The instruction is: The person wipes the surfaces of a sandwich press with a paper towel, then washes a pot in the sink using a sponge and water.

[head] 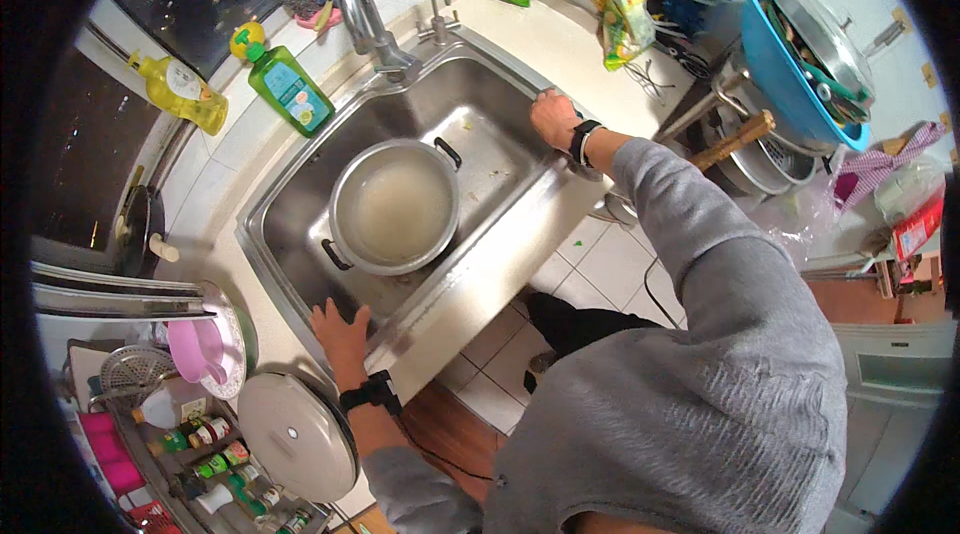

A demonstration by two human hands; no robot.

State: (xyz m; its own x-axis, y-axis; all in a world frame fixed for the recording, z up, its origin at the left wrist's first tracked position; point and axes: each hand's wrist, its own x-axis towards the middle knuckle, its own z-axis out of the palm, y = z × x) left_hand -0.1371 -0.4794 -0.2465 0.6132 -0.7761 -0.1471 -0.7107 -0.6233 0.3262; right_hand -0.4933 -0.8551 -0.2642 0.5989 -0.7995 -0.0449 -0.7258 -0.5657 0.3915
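A two-handled metal pot (395,207) of cloudy, pale liquid stands in the stainless steel sink (480,189), with pale bits on the sink's bottom beside it. My left hand (341,335) is at the sink's near left edge, fingers spread, holding nothing. At the sink's right rim is my right hand (555,118), palm down with its fingers bent; a small dark green thing shows beside the fingers, and whether I grip it cannot be told. The chrome faucet (382,46) rises behind the pot.
Behind the sink stand a green soap bottle (291,91) and a yellow pump bottle (180,93). A blue basin (795,61) with a metal lid is at right. A round beige appliance (296,436) and a rack of seasoning bottles (217,459) lie at lower left.
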